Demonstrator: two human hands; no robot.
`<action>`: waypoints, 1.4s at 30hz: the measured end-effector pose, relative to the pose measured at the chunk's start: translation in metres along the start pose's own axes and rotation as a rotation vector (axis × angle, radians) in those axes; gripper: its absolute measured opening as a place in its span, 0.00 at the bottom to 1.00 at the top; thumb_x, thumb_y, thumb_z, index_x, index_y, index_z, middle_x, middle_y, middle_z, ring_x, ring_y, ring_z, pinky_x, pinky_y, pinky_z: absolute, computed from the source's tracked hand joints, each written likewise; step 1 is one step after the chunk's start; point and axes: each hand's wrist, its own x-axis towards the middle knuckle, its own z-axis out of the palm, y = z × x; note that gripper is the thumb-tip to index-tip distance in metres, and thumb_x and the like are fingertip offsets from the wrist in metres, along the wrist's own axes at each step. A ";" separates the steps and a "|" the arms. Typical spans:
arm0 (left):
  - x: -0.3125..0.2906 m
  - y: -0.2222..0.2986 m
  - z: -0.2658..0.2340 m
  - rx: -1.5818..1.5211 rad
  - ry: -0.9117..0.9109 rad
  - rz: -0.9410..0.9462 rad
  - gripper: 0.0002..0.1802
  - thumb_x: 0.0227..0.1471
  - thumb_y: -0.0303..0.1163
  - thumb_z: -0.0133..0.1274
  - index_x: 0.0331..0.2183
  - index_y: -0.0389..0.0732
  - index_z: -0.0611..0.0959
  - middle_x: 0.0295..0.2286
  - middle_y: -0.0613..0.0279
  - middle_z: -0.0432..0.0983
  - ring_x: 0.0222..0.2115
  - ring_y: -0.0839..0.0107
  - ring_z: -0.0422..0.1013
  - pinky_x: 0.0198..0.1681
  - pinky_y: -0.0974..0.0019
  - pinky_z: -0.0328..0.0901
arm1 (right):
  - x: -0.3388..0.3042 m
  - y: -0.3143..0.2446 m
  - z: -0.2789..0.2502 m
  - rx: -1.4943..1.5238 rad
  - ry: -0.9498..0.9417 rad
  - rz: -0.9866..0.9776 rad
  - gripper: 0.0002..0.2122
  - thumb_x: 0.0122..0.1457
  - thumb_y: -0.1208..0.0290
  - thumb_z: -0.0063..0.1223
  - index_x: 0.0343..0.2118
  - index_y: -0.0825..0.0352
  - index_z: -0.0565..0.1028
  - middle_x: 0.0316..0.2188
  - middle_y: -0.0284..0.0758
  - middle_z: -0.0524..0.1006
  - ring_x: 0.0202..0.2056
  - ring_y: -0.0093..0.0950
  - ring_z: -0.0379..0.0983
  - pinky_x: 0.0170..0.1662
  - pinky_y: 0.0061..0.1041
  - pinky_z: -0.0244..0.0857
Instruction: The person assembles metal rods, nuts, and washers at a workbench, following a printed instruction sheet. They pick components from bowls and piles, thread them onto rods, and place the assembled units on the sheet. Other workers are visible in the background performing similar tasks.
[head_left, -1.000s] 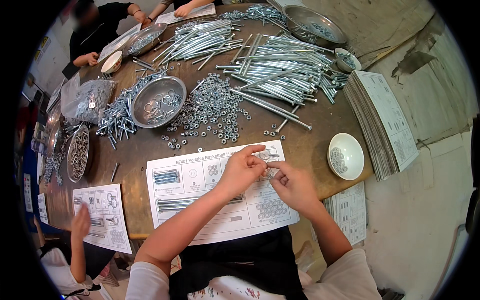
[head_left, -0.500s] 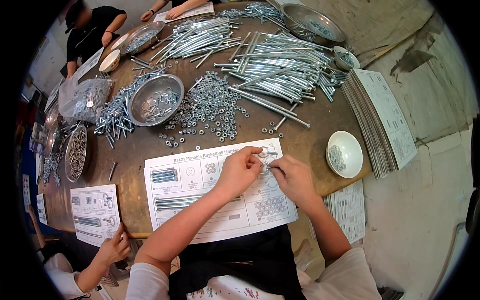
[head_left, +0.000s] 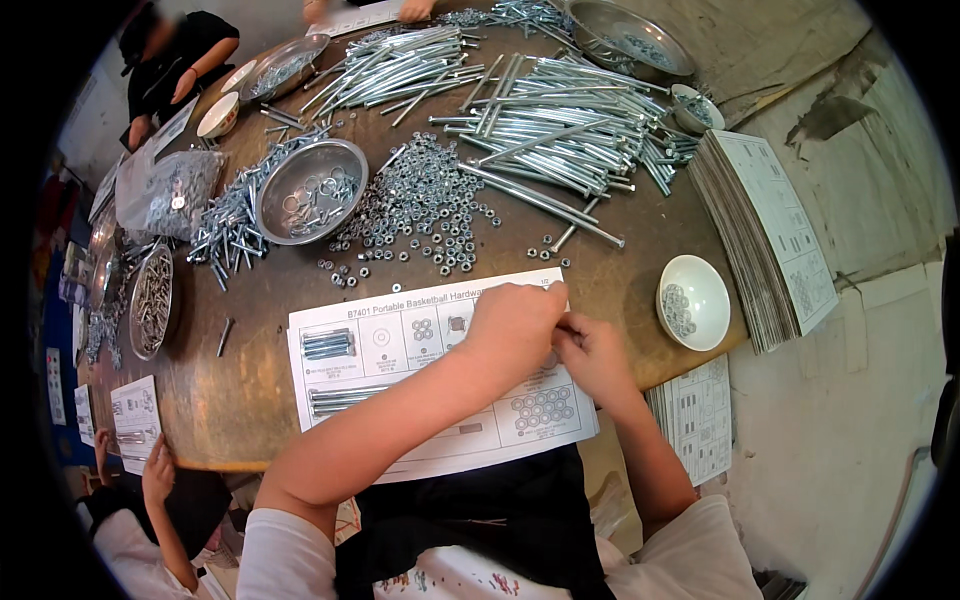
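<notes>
Printed sheet lies at the counter's near edge, under both hands | left hand moved right, hiding the little ring seen before | black words, bolt and nut pictures | left hand, right hand curled, close together; cannot tell what they hold

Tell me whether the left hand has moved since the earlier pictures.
Yes. The left hand has moved to the right, closer to the white bowl on the right.
</notes>
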 end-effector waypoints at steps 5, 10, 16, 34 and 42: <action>-0.009 -0.028 0.020 -0.355 0.172 -0.074 0.12 0.52 0.29 0.52 0.39 0.39 0.84 0.26 0.48 0.80 0.28 0.50 0.76 0.34 0.55 0.71 | -0.010 -0.007 -0.016 0.015 0.012 0.116 0.09 0.58 0.76 0.51 0.38 0.71 0.79 0.24 0.42 0.80 0.26 0.29 0.78 0.31 0.26 0.69; -0.026 -0.057 0.010 -0.421 0.063 -0.055 0.09 0.51 0.28 0.54 0.35 0.41 0.85 0.30 0.55 0.81 0.29 0.56 0.77 0.34 0.58 0.70 | -0.019 -0.008 -0.020 -0.224 0.015 -0.157 0.12 0.53 0.72 0.59 0.42 0.67 0.79 0.31 0.39 0.79 0.26 0.31 0.76 0.30 0.28 0.69; -0.033 -0.049 0.035 -0.264 0.077 0.030 0.09 0.48 0.27 0.56 0.34 0.43 0.86 0.29 0.59 0.80 0.29 0.58 0.76 0.35 0.59 0.70 | -0.014 -0.023 -0.004 -0.500 0.027 -0.319 0.17 0.47 0.68 0.65 0.42 0.63 0.78 0.34 0.33 0.76 0.29 0.31 0.75 0.32 0.28 0.69; -0.026 -0.028 0.057 -0.215 0.135 0.050 0.08 0.47 0.32 0.59 0.32 0.42 0.85 0.28 0.59 0.78 0.29 0.58 0.76 0.33 0.58 0.70 | -0.012 0.006 0.009 0.120 0.132 -0.036 0.10 0.55 0.78 0.55 0.41 0.69 0.78 0.23 0.42 0.79 0.24 0.29 0.78 0.28 0.26 0.69; -0.021 -0.042 0.051 -0.131 0.221 -0.002 0.06 0.48 0.33 0.59 0.29 0.42 0.86 0.27 0.61 0.77 0.28 0.58 0.76 0.31 0.58 0.70 | 0.010 -0.008 0.013 -0.226 0.183 -0.174 0.10 0.53 0.75 0.58 0.39 0.65 0.80 0.28 0.39 0.79 0.27 0.35 0.77 0.31 0.31 0.69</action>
